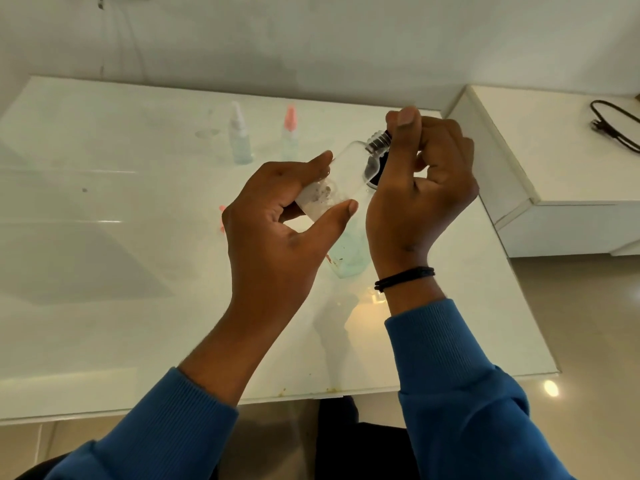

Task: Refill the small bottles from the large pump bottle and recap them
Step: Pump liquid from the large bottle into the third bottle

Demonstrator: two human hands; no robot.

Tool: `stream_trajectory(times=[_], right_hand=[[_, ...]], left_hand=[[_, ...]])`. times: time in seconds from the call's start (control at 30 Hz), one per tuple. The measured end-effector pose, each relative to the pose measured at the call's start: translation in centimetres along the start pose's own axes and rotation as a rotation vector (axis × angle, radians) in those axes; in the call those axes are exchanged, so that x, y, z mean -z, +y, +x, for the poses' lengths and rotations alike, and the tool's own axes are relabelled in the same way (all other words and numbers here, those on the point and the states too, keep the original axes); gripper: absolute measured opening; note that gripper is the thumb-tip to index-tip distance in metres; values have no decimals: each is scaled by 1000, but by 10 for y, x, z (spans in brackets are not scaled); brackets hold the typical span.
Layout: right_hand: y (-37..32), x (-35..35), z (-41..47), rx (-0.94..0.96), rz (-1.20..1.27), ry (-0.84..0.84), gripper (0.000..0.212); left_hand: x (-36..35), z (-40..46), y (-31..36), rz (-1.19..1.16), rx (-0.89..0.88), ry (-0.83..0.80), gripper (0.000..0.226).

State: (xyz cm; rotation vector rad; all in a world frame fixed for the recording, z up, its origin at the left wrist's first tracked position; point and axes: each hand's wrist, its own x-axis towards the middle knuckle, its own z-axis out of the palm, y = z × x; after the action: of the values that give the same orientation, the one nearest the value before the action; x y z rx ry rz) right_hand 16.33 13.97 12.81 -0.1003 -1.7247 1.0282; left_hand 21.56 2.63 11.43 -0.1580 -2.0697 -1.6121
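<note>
Views: one only, so no part of the scene is shared between cameras.
Position: on the person's head, above the near edge of the white table (104,271).
Direction: forward and steeply down, toward the wall (311,39) behind the table.
Nearness: close; the left hand (277,216) and right hand (426,188) fill the middle, sleeves running off the bottom edge.
Lens: wide-angle; the table edges bow and splay outward.
Reach: the table top, a white shelf (554,150) at right, floor (588,323) lower right.
</note>
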Motion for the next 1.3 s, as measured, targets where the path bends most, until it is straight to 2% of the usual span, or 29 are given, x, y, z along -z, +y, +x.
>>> stream_trajectory(times=[0.13,0.3,0.47,1.3], right_hand=[[3,0,12,54,9,9,29],[1,1,0,-9,46,-19,26],[1,0,11,26,47,-22,29],[3,0,3,-26,98,-14,30]], left_hand=[[-1,3,2,-5,-7,-2,47],[0,0,0,6,0,0,47],[0,3,1,-6,13,-3,48],[-1,1,3,-6,15,-2,47]])
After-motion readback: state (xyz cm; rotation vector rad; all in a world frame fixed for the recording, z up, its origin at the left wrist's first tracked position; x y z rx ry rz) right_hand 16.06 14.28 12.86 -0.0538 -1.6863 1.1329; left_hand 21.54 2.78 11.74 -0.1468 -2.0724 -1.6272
